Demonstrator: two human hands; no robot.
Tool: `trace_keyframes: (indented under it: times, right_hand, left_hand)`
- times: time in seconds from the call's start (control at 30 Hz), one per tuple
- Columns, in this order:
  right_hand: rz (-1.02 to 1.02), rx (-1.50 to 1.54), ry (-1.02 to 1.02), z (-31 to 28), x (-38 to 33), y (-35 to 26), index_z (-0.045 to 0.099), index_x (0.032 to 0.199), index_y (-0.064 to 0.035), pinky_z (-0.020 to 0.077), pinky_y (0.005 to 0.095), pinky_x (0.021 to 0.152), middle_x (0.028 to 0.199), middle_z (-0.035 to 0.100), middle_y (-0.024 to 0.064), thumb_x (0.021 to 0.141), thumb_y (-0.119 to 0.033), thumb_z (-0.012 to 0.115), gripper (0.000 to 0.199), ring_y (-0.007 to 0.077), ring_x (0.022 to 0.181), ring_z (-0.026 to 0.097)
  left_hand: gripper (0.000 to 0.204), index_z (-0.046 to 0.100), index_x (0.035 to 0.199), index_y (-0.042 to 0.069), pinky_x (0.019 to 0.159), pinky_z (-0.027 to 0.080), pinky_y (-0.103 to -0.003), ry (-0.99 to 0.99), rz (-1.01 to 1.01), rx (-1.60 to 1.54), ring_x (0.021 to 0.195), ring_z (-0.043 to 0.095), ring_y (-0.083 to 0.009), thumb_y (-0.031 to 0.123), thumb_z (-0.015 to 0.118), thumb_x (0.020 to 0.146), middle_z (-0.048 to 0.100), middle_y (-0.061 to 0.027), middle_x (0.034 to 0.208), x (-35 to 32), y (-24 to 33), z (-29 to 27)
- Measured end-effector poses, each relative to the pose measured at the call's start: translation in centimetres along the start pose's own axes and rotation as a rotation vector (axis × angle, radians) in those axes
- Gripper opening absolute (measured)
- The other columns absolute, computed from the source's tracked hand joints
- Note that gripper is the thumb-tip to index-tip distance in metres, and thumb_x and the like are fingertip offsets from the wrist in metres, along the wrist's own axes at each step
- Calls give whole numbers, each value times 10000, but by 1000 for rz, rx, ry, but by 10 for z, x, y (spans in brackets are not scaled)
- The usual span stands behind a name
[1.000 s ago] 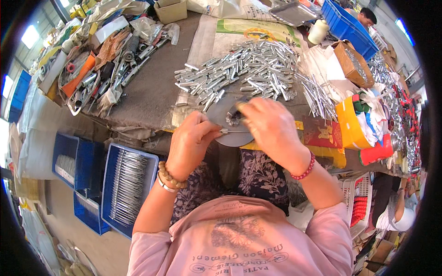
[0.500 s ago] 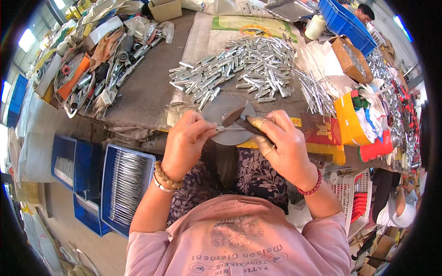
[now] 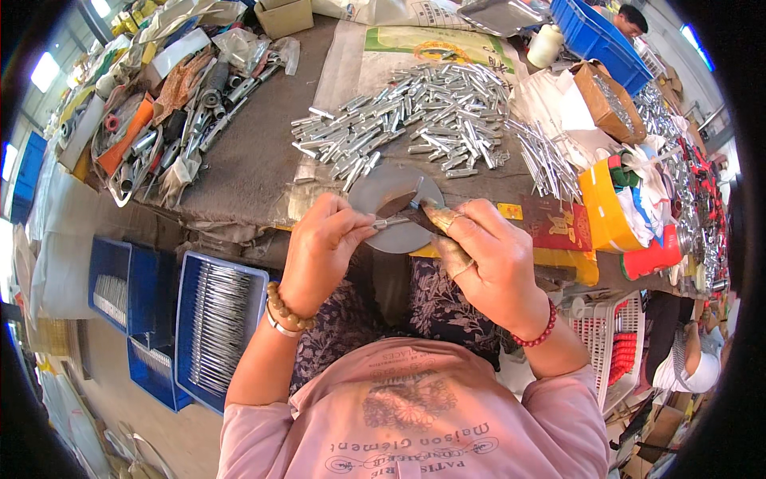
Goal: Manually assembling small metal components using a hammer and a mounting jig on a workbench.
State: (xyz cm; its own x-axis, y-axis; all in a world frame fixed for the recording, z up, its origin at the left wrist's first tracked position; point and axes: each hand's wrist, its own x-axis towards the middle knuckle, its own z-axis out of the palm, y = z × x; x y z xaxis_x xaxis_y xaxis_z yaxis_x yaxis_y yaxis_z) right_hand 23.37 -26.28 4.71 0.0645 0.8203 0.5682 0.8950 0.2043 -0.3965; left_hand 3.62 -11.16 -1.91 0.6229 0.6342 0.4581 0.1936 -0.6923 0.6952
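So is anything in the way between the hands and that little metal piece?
No. The left hand and right hand both pinch the small metal piece directly, over a round grey plate. Nothing visible sits between them.

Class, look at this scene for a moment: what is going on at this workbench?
A person sits at a cluttered bench and works with both hands close together over a round grey metal disc at the bench edge. The left hand pinches a small silvery metal piece, and the right hand meets it at the other end. Behind lies a heap of short silvery tubes. A blue crate of thin metal rods stands below, to the person's left.
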Motion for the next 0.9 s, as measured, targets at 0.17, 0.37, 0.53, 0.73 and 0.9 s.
trace_keyframes:
  times: [0.17,0.37,0.53,0.73,0.9]
  right_hand:
    - [-7,-24,-47,16,-11,5,770,1225,-88,586,381,693,977,654,81,851,-17,779,381,271,823,705]
    - [14,59,-91,15,1,15,750,1245,-83,582,405,707,974,674,107,876,-3,745,378,322,824,710]
    - [85,38,-100,21,9,43,766,1265,-145,579,415,719,953,684,130,856,-43,778,422,335,804,694]
    - [-88,-228,-154,17,-1,16,693,965,-95,560,415,703,873,640,92,815,-97,814,192,312,822,663]
    - [81,-100,-159,29,-27,-3,652,945,-85,561,453,694,834,644,105,843,-107,805,185,337,790,687]
  left_hand:
    - [160,780,974,10,730,524,-359,-19,-1,0,836,658,-268,2,849,829,655,-93,917,2,-1,-1]
    - [187,791,1003,14,723,512,-358,-21,-14,-5,823,647,-268,5,852,826,645,-91,911,1,-2,-1]
    - [181,802,1004,21,711,504,-348,-59,12,24,811,634,-247,21,857,831,627,-79,898,3,-2,-6]
    - [211,821,1049,47,713,494,-331,-57,5,-2,807,621,-216,34,857,842,610,-61,906,-1,-4,-5]
    - [288,815,1117,55,712,504,-317,90,124,26,813,629,-215,12,855,835,646,-69,935,-8,-7,2]
